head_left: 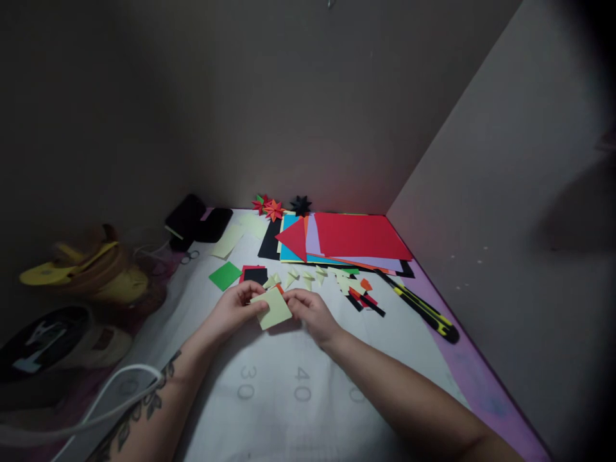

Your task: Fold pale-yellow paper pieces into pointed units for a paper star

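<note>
A pale yellow paper square [272, 309] is held up above the white table cover [274, 410]. My left hand [237, 307] pinches its left side, thumb on the front face. At the square's right corner, the fingers of my right hand [310, 313] are closed on its edge. Just behind the square lie small folded pale yellow pieces [307, 278] in a row. A green square [225, 276] and a black square [255, 276] on red paper lie beyond my left hand.
Red sheets [360, 236] are stacked with other colours at the back. Paper stars [274, 210] stand by the wall. A yellow and black cutter [423, 307] and paper scraps [359, 292] lie right; scissors [189, 257], a white cable [120, 410] and caps [91, 273] are left.
</note>
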The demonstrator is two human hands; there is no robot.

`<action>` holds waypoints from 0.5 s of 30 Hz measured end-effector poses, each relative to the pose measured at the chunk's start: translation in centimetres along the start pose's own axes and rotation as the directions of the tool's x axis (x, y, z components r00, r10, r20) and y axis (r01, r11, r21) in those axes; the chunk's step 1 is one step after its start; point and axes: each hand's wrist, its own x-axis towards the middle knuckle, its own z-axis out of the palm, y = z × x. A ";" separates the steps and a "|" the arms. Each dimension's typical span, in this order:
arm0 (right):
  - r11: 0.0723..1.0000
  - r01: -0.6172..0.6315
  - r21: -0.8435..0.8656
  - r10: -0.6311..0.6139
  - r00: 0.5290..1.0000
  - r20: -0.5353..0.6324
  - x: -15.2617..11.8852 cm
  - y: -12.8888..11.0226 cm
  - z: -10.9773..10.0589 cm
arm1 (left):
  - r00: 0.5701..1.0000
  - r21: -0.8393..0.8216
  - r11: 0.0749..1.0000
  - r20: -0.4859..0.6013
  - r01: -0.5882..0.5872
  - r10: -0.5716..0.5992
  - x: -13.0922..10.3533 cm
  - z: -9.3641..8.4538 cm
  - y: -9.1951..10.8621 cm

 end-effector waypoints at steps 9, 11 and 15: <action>0.998 0.022 -0.067 -0.031 0.990 -0.141 0.0 1.0 0.1 | 0.999 0.127 0.991 -0.035 -0.035 0.040 0.2 -0.1 -0.1; 0.998 0.056 -0.035 -0.062 0.976 -0.208 0.2 0.8 -0.1 | 0.992 0.124 0.991 -0.106 -0.050 0.064 0.5 -1.2 -0.1; 0.998 0.054 0.028 -0.042 0.949 -0.314 0.7 0.5 -0.6 | 0.868 0.187 0.981 -0.477 -0.057 0.141 1.4 -5.0 -0.2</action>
